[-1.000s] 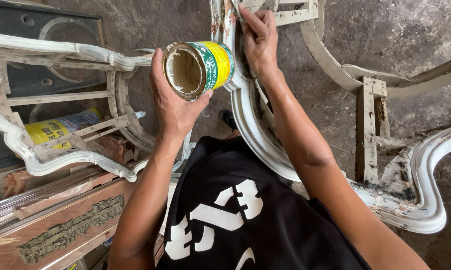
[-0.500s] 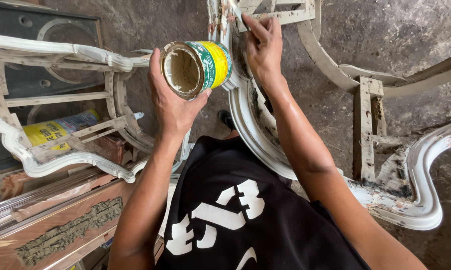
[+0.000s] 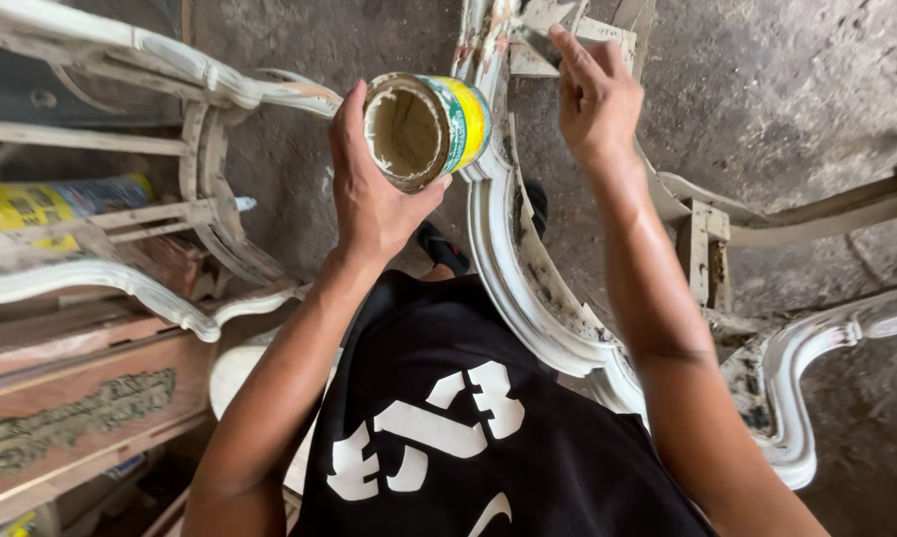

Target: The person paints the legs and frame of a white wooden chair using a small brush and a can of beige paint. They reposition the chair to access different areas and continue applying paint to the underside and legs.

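- The left hand [image 3: 374, 194] is gripping a tilted open can [image 3: 426, 129], pale paste coating its inside.
- The right hand [image 3: 595, 94] is pinching a scraper [image 3: 540, 42] against the white chair frame [image 3: 503, 268].

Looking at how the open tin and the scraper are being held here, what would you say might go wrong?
1. The left hand holds the open yellow-and-green tin of pale filler tipped on its side; filler might slide out onto the black shirt.
2. The right hand works a small flat scraper at the white carved wooden frame; a slip could gouge the moulding.
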